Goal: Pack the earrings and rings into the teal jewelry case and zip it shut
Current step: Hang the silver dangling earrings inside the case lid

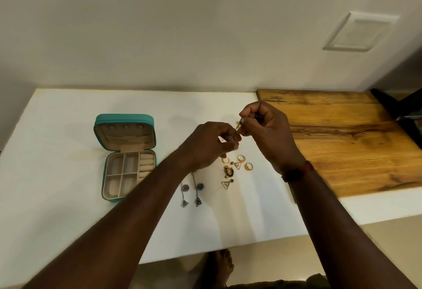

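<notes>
The teal jewelry case [125, 158] lies open on the white table, its lid propped up at the back and its beige compartments empty. My left hand [211, 146] pinches a small silver stud earring [230, 138] above the table. My right hand [266, 133] holds a thin gold piece [238, 126] right beside it, fingertips nearly touching. Below my hands lie gold rings [248, 166], two triangle earrings [237, 165], a green and gold piece [228, 172] and two long silver drop earrings [198, 191].
A wooden board [342, 138] covers the table's right part. A dark object [402, 110] sits at the far right edge. The white table [68, 197] ends near the bottom, where a bare foot [222, 263] stands on the floor. A wall plate [360, 30] is mounted above.
</notes>
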